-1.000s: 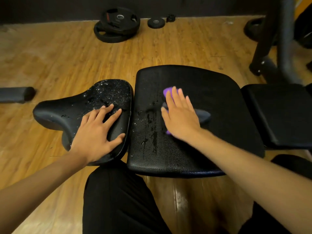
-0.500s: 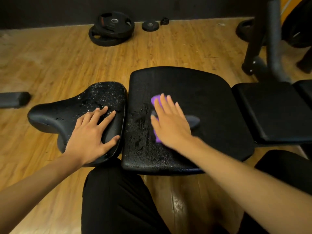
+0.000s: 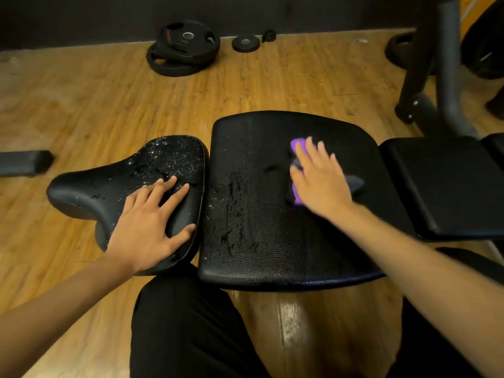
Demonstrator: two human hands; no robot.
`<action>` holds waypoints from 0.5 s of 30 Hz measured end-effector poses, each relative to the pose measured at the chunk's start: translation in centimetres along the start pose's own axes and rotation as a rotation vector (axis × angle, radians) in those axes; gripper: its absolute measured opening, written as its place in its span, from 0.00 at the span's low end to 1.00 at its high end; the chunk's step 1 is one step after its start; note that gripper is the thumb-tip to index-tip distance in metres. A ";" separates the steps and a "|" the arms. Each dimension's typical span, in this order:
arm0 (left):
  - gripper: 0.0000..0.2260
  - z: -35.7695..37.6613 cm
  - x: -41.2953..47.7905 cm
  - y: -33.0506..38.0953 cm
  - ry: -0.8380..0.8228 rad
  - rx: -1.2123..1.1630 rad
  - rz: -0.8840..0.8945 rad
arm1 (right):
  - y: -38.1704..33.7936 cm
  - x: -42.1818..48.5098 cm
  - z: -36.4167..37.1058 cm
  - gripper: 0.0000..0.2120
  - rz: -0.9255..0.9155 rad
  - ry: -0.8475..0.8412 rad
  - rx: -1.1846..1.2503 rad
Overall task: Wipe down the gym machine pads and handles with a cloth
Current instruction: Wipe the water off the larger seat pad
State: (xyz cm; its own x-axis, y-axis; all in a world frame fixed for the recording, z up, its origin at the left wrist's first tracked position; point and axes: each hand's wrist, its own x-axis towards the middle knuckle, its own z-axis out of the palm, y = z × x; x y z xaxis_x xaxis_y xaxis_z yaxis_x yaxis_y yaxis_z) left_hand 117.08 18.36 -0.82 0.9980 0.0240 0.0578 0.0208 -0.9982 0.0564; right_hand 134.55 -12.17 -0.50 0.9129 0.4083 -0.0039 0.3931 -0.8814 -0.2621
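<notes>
Right hand (image 3: pixel 321 184) on purple cloth (image 3: pixel 295 146), wet pad (image 3: pixel 259 227)

Your right grip (image 3: pixel 321 184) is motion-blurred and its fingertips are smeared. It covers most of the cloth (image 3: pixel 296 146): only purple slivers show at its far and left edges, and a grey tip at its right. How the cloth is folded: cannot tell.

Your left grip (image 3: pixel 148 216) hides the near right part of the seat pad (image 3: pixel 109 186).

The right pad (image 3: pixel 450 186) is cut by the right edge, and the padded bar (image 3: pixel 24 162) by the left edge. The upright (image 3: pixel 447 64) runs out past the top edge.

Markings on the weight plates (image 3: pixel 185 50) are too small to read. The small black item (image 3: pixel 268 36) right of them is too small to identify.

Both your forearms are cut off at the near edges.
</notes>
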 end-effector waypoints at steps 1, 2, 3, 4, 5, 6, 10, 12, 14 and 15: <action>0.37 -0.1 0.0 0.0 0.000 0.003 -0.002 | 1.0 3.9 -0.5 0.30 0.054 -0.035 0.023; 0.37 -0.1 0.0 0.0 -0.002 0.004 -0.006 | 1.9 6.6 -0.8 0.30 0.084 -0.057 0.035; 0.37 -0.2 0.1 0.1 -0.008 0.002 -0.009 | 2.3 7.9 -1.0 0.30 0.107 -0.076 0.035; 0.37 -0.2 0.1 0.2 -0.014 0.001 -0.008 | 2.3 7.7 -1.1 0.31 0.119 -0.069 0.033; 0.37 -0.3 0.2 0.2 -0.017 -0.001 -0.005 | 2.1 6.2 -0.9 0.31 0.102 -0.053 0.035; 0.37 -0.3 0.1 0.2 -0.011 -0.002 -0.005 | 1.7 3.4 -0.4 0.31 0.060 -0.046 0.038; 0.37 -0.1 0.2 0.2 0.012 -0.012 -0.001 | 1.1 -12.9 0.3 0.32 -0.100 -0.079 0.053; 0.37 -0.1 0.3 0.2 0.015 -0.003 0.005 | 2.7 -15.2 -0.7 0.32 -0.120 -0.145 0.052; 0.36 -0.1 0.4 0.2 0.019 -0.004 0.008 | 4.8 -11.7 -1.0 0.32 -0.082 -0.101 0.011; 0.36 -0.1 0.4 0.1 0.020 -0.003 0.008 | 5.9 -8.4 -0.8 0.30 -0.033 -0.048 -0.003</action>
State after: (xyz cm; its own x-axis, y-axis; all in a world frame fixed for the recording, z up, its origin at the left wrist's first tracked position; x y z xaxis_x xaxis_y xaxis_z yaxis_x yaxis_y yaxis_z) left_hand 117.44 18.29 -0.70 0.9968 0.0174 0.0784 0.0128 -0.9982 0.0588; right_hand 129.32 -20.99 -1.21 0.8931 0.4479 -0.0412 0.4233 -0.8680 -0.2597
